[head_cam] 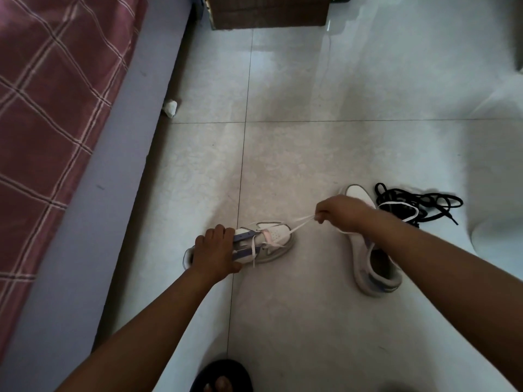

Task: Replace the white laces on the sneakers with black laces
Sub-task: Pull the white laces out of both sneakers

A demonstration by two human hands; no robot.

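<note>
A white sneaker (273, 239) with purple trim lies on the tiled floor, toe pointing right. My left hand (213, 251) holds it down at the heel and ankle. My right hand (339, 212) pinches its white lace (297, 226), which stretches taut from the toe-end eyelets; more lace still crosses the middle eyelets. The second sneaker (376, 267) lies to the right, partly under my right forearm, with a loose white lace (396, 204) draped by its toe. A tangle of black laces (421, 202) lies on the floor beyond it.
A bed with a red checked cover (51, 114) and grey side runs along the left. A crumpled white scrap (170, 107) lies by the bed. A brown box (268, 11) stands at the far end. A sandalled foot (222, 377) shows at the bottom.
</note>
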